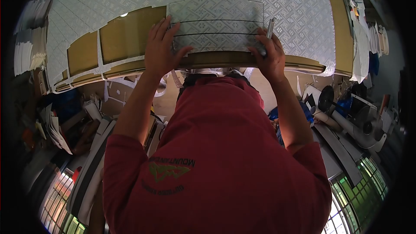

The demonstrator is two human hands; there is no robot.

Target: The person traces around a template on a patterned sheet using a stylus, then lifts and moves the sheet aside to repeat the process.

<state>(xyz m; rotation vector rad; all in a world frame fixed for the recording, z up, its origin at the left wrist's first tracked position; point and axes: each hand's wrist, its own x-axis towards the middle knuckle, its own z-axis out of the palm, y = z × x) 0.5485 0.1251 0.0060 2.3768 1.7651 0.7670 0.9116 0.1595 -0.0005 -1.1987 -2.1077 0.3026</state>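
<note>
A see-through rectangular panel [219, 27] with dark cross lines lies on a pale patterned sheet [294, 13] at the table's near edge. My left hand [162, 45] rests at the panel's left side, fingers spread along that edge and thumb reaching over its lower corner. At the opposite side, my right hand [271, 54] has its fingers curled around a slim metallic tool, which looks like a utility knife [270, 28], its upper end pointing away from me. The right thumb and a fingertip are right at the panel's edge.
Left of the panel, cut-out areas of the sheet expose the brown tabletop [123, 37]. Paper scraps [115, 91] lie on the floor below the edge. A fan [367, 128] and rolls stand at right; stacked papers [30, 54] line the left side.
</note>
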